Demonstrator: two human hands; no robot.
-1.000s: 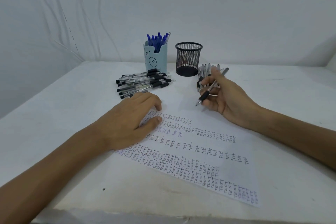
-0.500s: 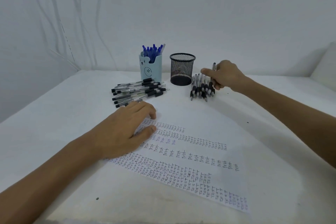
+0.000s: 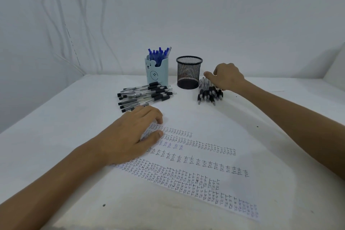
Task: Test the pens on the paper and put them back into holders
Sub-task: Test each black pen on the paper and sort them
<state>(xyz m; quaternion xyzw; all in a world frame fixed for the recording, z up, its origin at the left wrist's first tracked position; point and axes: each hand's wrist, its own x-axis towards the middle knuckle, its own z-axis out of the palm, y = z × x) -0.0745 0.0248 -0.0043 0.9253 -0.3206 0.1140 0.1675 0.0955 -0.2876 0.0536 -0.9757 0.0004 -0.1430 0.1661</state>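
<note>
A white paper [image 3: 220, 134] covered with rows of handwritten "test" words lies on the table. My left hand [image 3: 128, 140] rests flat on its left end, fingers spread. My right hand [image 3: 227, 77] lies on the far ends of a small pile of black pens [image 3: 209, 95] right of the black mesh holder [image 3: 189, 73], index finger straight. No pen sticks out of that hand. A larger pile of black pens [image 3: 145, 95] lies in front of the light blue bear holder [image 3: 157, 73], which is filled with blue pens [image 3: 158, 55].
The white table [image 3: 280, 110] meets white walls at the back and left. Cables [image 3: 78, 43] hang down the left wall. The mesh holder looks empty.
My right hand carried a black pen from above the paper back to the right pile and lowered onto it. The camera tilted up. My left hand stayed on the paper.
</note>
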